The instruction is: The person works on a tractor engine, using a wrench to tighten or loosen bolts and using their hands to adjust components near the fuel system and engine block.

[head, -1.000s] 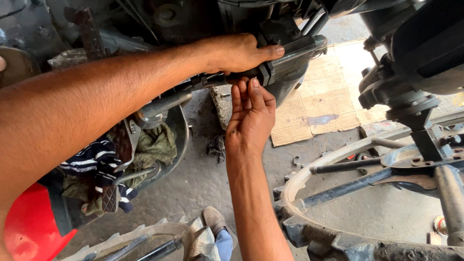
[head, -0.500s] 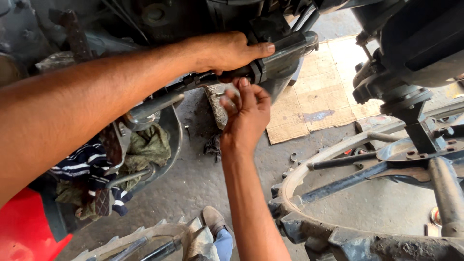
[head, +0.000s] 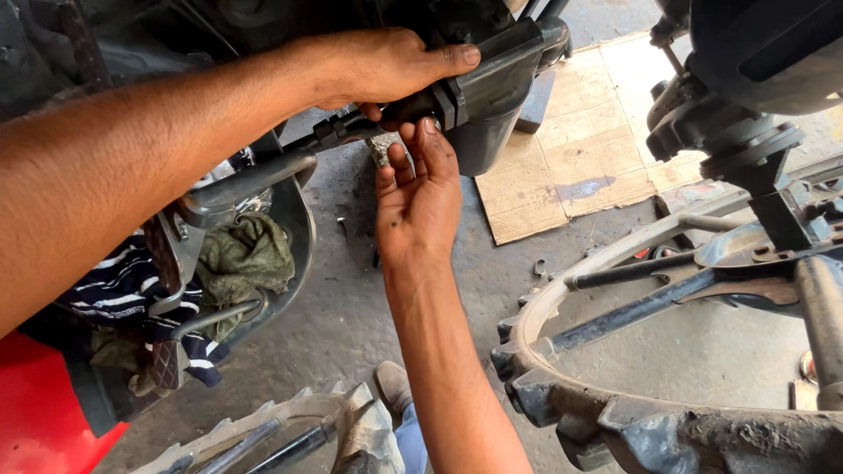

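My left hand [head: 386,66] reaches in from the left and grips the top of a dark metal housing [head: 496,83] under a machine, thumb stretched along its upper edge. A grey metal rod [head: 338,132] runs left from that housing. My right hand [head: 420,197] comes up from below with its fingers straight and close together. Its fingertips touch the underside where the rod meets the housing, and I see nothing held in it.
Flattened cardboard [head: 584,149] lies on the concrete floor. A lugged iron wheel [head: 562,404] curves along the lower right, under a dark axle hub [head: 729,132]. At the left are a metal pan holding green rags [head: 246,254], a striped cloth [head: 132,298] and a red panel [head: 35,412]. My shoe [head: 391,382] shows at the bottom.
My right hand has uncurled, and its fingertips now lie flat under the joint. My left hand keeps its grip on the housing. The view has shifted slightly.
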